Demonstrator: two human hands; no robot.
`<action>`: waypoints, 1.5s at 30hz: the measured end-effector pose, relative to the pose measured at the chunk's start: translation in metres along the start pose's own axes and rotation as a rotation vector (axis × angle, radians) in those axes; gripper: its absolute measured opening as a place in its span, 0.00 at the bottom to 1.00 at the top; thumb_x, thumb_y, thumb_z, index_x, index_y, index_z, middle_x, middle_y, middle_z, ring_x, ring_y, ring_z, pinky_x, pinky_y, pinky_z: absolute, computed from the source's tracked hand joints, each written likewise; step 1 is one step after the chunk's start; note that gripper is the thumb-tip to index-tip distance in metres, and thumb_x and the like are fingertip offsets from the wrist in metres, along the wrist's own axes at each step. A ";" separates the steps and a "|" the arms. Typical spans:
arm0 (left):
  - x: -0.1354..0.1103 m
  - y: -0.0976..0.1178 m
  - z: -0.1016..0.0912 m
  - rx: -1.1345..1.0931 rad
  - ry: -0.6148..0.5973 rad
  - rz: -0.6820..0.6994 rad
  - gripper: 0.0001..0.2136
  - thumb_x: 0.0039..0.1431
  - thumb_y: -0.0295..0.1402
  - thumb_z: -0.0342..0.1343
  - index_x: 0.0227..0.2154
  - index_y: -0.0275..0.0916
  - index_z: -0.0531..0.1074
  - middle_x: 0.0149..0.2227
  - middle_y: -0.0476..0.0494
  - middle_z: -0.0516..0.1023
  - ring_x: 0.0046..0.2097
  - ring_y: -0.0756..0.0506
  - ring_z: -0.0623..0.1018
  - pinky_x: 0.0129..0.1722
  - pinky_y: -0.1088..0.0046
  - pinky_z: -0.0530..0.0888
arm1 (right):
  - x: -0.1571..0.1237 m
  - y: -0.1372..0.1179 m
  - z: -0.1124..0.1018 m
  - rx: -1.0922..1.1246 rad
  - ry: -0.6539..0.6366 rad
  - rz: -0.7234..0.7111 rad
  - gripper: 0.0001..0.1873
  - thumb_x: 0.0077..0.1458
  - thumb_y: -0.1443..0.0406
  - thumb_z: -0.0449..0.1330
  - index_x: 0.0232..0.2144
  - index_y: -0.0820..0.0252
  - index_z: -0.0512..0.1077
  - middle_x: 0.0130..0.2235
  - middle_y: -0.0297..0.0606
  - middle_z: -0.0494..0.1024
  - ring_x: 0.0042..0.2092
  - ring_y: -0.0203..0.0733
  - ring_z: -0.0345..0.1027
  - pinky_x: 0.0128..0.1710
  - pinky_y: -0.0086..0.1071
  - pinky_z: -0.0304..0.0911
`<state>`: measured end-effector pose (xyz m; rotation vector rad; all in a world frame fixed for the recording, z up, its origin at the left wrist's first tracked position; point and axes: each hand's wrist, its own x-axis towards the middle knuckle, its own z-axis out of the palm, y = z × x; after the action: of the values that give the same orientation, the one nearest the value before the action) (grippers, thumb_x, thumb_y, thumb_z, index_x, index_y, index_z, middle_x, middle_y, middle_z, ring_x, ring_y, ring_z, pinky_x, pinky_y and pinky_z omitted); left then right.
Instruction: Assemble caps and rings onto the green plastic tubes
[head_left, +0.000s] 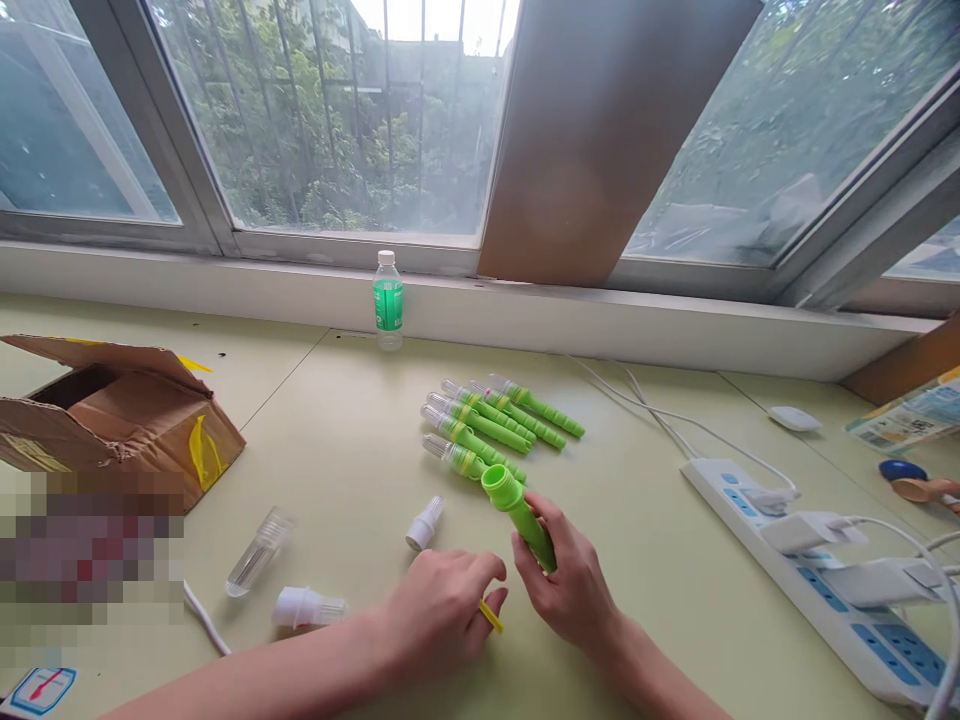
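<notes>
My right hand (574, 590) is wrapped round a green hollow handle (517, 505), its round open end tilted up toward the left. Pinched in the fingers of my left hand (450, 600) is a small yellow ring-like piece (491, 615), partly hidden by the fingers. Just beyond the handle lie several green sticks (484, 425) with clear tops and yellow bands at the neck. A white cap-like part with a ribbed tip (425, 524) lies beyond my left hand. Near my left forearm are a second white part with a clear end (307, 608) and a clear plastic tube (260, 552).
An open cardboard box (165, 420) stands at the left, with a blurred patch below it. A bottle with a green label (388, 305) is by the window sill. At the right, a white power strip (817, 590) with plugs and cables runs along the table (337, 400).
</notes>
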<state>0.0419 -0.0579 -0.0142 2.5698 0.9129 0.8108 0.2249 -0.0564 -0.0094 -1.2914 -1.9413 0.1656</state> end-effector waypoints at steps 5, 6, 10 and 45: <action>0.006 0.002 -0.007 -0.517 -0.145 -0.452 0.08 0.54 0.24 0.51 0.35 0.40 0.62 0.22 0.56 0.68 0.19 0.55 0.65 0.19 0.82 0.62 | -0.001 0.000 -0.003 0.026 0.033 -0.034 0.17 0.57 0.69 0.52 0.50 0.58 0.58 0.29 0.33 0.68 0.24 0.36 0.62 0.24 0.28 0.63; 0.007 0.002 -0.010 -0.625 -0.162 -0.517 0.09 0.52 0.22 0.51 0.35 0.40 0.61 0.23 0.56 0.68 0.19 0.55 0.65 0.18 0.82 0.62 | -0.001 0.001 -0.004 0.029 0.039 -0.034 0.18 0.57 0.70 0.52 0.50 0.58 0.58 0.28 0.32 0.68 0.24 0.36 0.61 0.24 0.28 0.63; 0.011 0.002 -0.017 -1.030 -0.266 -0.847 0.16 0.45 0.19 0.48 0.37 0.40 0.58 0.28 0.54 0.69 0.18 0.54 0.70 0.14 0.81 0.66 | 0.001 0.001 -0.004 0.037 0.054 -0.020 0.18 0.57 0.70 0.53 0.50 0.58 0.59 0.27 0.31 0.67 0.24 0.35 0.60 0.25 0.28 0.62; 0.013 -0.016 -0.022 -0.581 0.268 -0.484 0.08 0.68 0.37 0.41 0.45 0.42 0.58 0.34 0.47 0.77 0.30 0.49 0.76 0.34 0.71 0.73 | 0.003 0.013 -0.002 0.027 -0.180 -0.250 0.28 0.53 0.76 0.53 0.56 0.57 0.62 0.38 0.42 0.75 0.32 0.41 0.69 0.27 0.31 0.66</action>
<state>0.0293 -0.0357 0.0019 1.6821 1.1113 1.0839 0.2353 -0.0485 -0.0132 -1.0338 -2.2273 0.1873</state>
